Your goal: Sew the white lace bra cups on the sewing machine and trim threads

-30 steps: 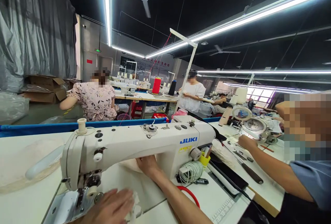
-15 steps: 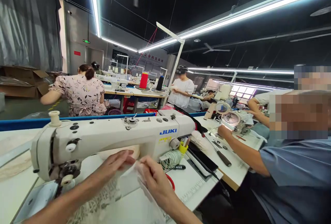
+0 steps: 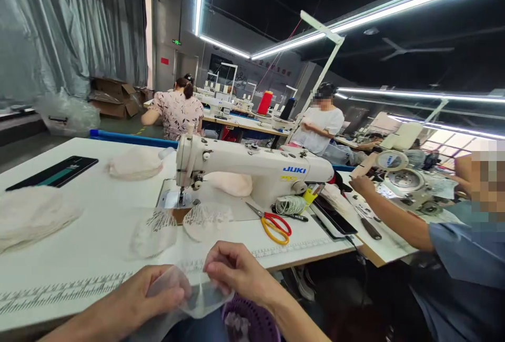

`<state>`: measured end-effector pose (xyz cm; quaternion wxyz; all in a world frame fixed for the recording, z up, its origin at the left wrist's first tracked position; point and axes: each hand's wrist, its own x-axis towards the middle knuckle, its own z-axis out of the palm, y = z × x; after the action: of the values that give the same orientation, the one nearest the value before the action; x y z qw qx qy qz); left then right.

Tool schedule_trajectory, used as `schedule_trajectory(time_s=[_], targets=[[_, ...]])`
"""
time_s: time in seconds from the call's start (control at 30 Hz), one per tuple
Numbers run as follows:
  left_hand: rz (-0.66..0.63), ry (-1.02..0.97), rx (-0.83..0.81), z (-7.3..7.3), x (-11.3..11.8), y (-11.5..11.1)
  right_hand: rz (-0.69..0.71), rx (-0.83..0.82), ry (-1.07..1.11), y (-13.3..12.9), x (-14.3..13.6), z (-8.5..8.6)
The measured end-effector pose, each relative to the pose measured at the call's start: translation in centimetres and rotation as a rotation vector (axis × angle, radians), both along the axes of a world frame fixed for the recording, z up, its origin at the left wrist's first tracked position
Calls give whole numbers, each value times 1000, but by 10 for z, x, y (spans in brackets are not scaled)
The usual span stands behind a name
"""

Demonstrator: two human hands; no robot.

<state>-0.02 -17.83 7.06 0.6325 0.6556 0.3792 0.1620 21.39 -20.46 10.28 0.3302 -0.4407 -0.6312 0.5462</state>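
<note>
My left hand (image 3: 161, 292) is closed on a sheer white piece of fabric (image 3: 203, 300) at the table's front edge. My right hand (image 3: 232, 271) pinches the same piece on its other side, so it hangs between both hands. Beyond them, two sheer pieces with lacy, branching edges, a left one (image 3: 152, 239) and a right one (image 3: 207, 223), lie by the needle end of a white JUKI sewing machine (image 3: 256, 168). Scissors (image 3: 276, 226) with red and yellow handles rest to their right.
Pale fabric stacks (image 3: 35, 218) lie on the left beside a black flat case (image 3: 55, 171). A cord coil (image 3: 290, 205), a marker (image 3: 296, 217) and a yellow cup (image 3: 311, 195) stand right of the machine. Below the edge is a purple basket (image 3: 252, 321). A co-worker's arm (image 3: 398, 221) reaches across the neighbouring table.
My view has shifted left and back from the machine. Both hands have come from beside the machine arm down to the table's front edge, where both now hold the fabric. The scissors show fully.
</note>
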Motion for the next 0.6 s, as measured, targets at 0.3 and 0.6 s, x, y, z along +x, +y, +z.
schedule_trajectory(time_s=[0.3, 0.6], targets=[[32, 103, -170, 12, -18, -40, 21, 96, -27, -12, -30, -13], [84, 121, -115, 8, -18, -43, 55, 15, 19, -9, -35, -18]])
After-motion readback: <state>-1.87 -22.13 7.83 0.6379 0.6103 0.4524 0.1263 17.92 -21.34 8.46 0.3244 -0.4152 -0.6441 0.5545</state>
